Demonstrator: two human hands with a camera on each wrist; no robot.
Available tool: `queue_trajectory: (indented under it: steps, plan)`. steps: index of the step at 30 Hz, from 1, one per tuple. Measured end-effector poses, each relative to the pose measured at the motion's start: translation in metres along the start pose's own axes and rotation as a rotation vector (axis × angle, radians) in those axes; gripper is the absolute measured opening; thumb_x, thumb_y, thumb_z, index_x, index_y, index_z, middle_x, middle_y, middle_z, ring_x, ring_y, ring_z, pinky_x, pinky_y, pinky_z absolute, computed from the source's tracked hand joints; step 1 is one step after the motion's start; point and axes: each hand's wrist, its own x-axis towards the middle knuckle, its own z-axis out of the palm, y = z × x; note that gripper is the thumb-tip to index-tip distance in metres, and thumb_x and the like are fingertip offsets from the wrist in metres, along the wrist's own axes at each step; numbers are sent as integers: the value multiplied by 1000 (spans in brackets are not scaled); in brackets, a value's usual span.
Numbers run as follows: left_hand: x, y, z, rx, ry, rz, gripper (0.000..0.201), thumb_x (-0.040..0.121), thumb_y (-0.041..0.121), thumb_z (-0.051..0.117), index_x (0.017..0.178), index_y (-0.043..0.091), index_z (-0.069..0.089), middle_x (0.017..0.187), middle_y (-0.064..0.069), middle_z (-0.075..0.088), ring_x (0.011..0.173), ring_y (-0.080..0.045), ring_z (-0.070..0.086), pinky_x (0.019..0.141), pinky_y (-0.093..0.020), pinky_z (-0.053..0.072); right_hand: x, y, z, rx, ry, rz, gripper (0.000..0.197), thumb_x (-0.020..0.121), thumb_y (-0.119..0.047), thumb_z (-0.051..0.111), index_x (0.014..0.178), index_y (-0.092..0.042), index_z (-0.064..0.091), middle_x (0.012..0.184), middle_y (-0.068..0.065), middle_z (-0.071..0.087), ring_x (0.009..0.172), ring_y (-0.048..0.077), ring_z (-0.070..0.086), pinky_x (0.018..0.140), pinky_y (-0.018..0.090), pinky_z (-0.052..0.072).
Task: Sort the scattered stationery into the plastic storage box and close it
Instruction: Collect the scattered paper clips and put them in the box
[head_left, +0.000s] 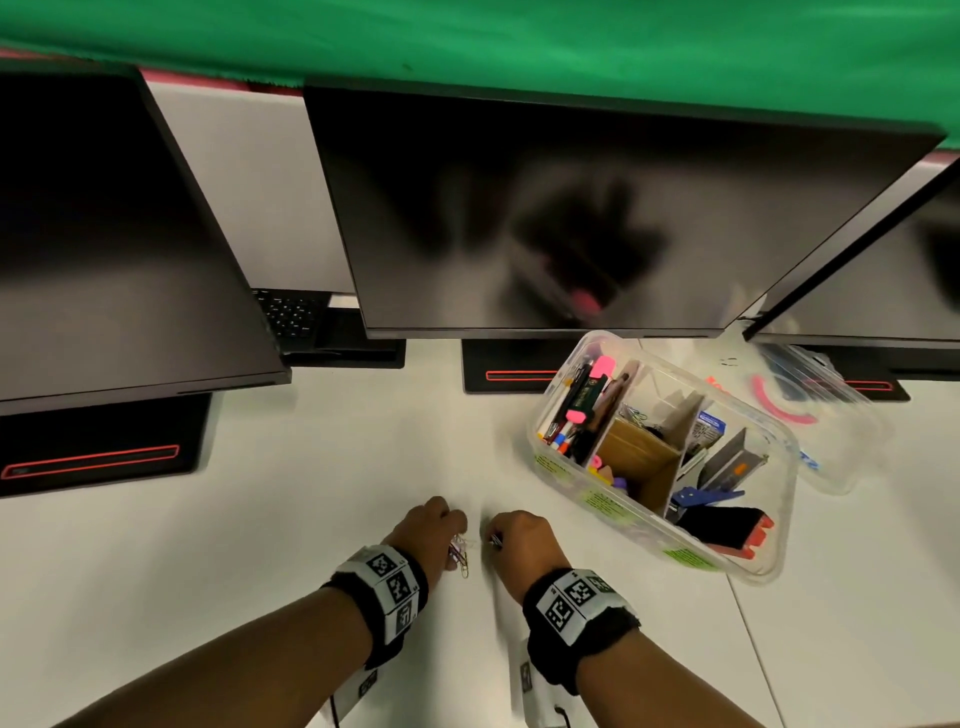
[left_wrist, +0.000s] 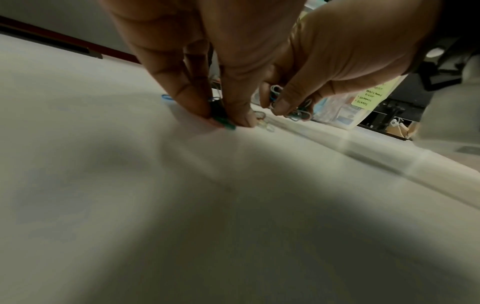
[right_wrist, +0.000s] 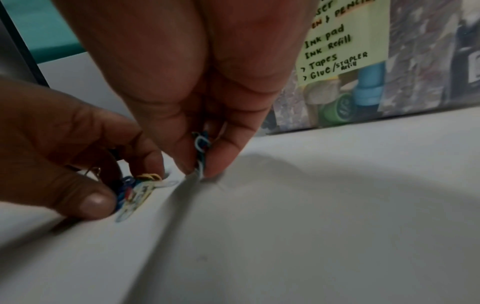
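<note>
Desk (head_left: 311, 441) runs white under three dark monitors (head_left: 571, 208) at the far edge. Plastic storage box (head_left: 571, 483) sits far right of my hands, open, its dividers already holding pens, a stapler and other stationery; its clear lid (head_left: 841, 457) lies just beyond it on the right, off the box. Remaining loose items as far as I can see: coloured paper clips (head_left: 461, 558) on the near centre of the desk. Left hand (head_left: 428, 532) has fingers curled down, pinching a small bunch of clips against the desk. Right hand (head_left: 522, 538), close beside it, pinches a few clips between thumb and fingertips (right_wrist: 221, 162).

Judgement: gathering step, late in the task. To do it well I would sweep the stray clips into one bunch, close the fingers fully before lifting, then carry them low to the clip compartment. Thin wire slips easily; a loose pinch will scatter them.
</note>
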Motion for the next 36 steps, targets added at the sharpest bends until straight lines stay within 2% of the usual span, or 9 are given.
queue_trajectory:
  steps: [5,9,11,14,16,20,25,30,36]
  plan:
    - [0,13,-2,380,-71,45,28,83,9,56,111,9,53,114,-10,51,100,-28,56,71,-32,47,-4,2,-1,20,10,-4,30,87,-4,44,107,-8,66,114,9,66,106,23,59,85,23,41]
    - [5,6,4,524,-83,130,44,11,20,82,51,23,63,48,5,54,33,-11,49,31,-10,31,-6,3,-5,51,27,13,30,87,-5,46,110,-9,65,116,8,65,109,22,58,88,21,40]
    - [4,13,0,589,-76,138,40,22,18,84,57,19,64,53,2,57,37,-13,53,33,-13,34,-7,4,-6,72,40,28,31,87,-5,47,111,-10,66,117,7,65,110,22,58,89,20,40]
    - [-1,24,-15,542,-183,111,30,85,2,53,115,3,53,112,-16,57,97,-32,62,72,-36,49,-8,4,-10,125,75,58,30,87,-5,49,110,-11,67,116,7,66,110,22,58,91,20,41]
    - [2,22,-23,413,-170,48,32,93,3,41,124,2,43,124,-16,49,111,-33,55,88,-39,46,-10,4,-15,172,101,74,27,87,-6,52,108,-11,68,112,7,68,106,22,61,90,21,43]
    - [0,24,-46,121,-74,-15,21,92,10,42,110,10,53,112,-11,57,102,-25,56,81,-27,39,-18,-2,-31,314,166,56,20,83,-5,57,98,-10,70,83,2,65,85,25,66,73,19,48]
    - [-4,54,-90,-61,124,38,21,92,13,48,110,7,58,102,-11,63,83,-21,55,71,-20,35,-23,-2,-83,537,301,26,11,80,-4,68,88,-10,72,57,-8,56,40,-2,52,52,11,47]
    - [23,115,-130,-241,208,75,14,90,14,52,103,13,58,83,0,59,68,-18,61,70,-26,51,-17,33,-157,684,452,98,17,79,-3,70,75,-20,70,64,-3,62,54,8,53,58,21,47]
    - [90,185,-131,-260,217,99,15,85,13,57,98,10,64,94,-12,62,76,-27,64,73,-29,57,21,90,-203,686,454,274,31,75,0,71,57,-24,62,72,11,66,68,27,60,79,43,56]
